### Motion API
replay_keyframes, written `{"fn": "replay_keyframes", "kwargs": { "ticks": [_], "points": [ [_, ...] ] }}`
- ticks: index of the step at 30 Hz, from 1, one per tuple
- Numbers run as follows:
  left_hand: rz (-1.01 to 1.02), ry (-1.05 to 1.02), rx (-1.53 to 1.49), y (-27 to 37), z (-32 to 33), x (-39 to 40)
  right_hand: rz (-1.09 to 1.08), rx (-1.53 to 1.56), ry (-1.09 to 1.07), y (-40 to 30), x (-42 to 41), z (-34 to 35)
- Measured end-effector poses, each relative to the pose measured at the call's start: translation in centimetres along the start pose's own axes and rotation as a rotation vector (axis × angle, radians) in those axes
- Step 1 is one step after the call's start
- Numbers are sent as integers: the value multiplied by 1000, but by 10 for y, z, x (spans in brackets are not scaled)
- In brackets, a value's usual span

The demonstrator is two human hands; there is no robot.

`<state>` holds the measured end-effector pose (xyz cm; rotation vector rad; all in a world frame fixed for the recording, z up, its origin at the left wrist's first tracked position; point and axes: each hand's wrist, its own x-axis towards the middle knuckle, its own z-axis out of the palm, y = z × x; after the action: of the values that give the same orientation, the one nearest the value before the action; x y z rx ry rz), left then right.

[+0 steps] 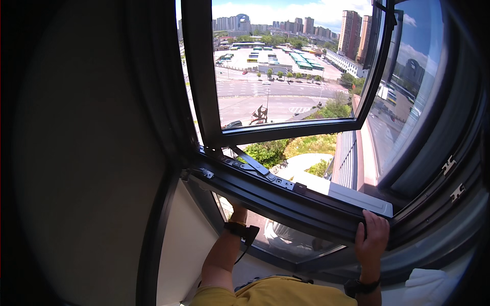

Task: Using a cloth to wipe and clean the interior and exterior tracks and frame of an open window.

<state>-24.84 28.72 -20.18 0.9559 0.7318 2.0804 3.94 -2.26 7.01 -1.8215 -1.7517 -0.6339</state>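
A dark metal window frame crosses in front of me, its lower rail (283,201) sloping down to the right. My right hand (373,235) grips the right end of this rail, fingers over the top and thumb on the near side. My left hand (239,208) reaches under the rail near the lower glass pane (275,233); its fingers are hidden there. Above the rail, the window sash (291,128) is swung outward. A metal friction stay (254,162) joins the sash to the frame.
Two metal latch keepers (448,165) sit on the right frame member. White cloth (425,283) lies at the lower right. A pale wall panel (183,237) stands left of my left arm. Outside, far below, are a road (283,90) and parked buses (304,60).
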Motion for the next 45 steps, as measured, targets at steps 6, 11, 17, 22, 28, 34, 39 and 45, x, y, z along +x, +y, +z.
{"fn": "replay_keyframes", "kwargs": {
  "ticks": [6, 11, 17, 22, 28, 34, 39, 45],
  "points": [
    [-135, 506, 228, -50, -41, -26, 16, 18, 7, -1, -1, -1],
    [-1009, 655, 210, -39, -32, -100, -20, 2, 13, 1, -2, -1],
    [-462, 430, -131, 24, 31, -79, -53, 16, 26, 2, -2, 2],
    [-29, 1, -18, 24, 20, -28, -38, -13, 15, 3, -1, 2],
    [-501, 508, 23, -23, -49, -17, -14, -19, 16, 0, -1, 2],
    [-1150, 648, -128, -2, -14, -85, -8, -17, -3, 1, -3, 5],
    [-976, 431, -491, 51, 54, -114, -60, 3, -33, 1, -6, 10],
    [-394, 381, -259, 34, 23, -29, -26, 27, -8, 2, -7, 11]
  ]
}}
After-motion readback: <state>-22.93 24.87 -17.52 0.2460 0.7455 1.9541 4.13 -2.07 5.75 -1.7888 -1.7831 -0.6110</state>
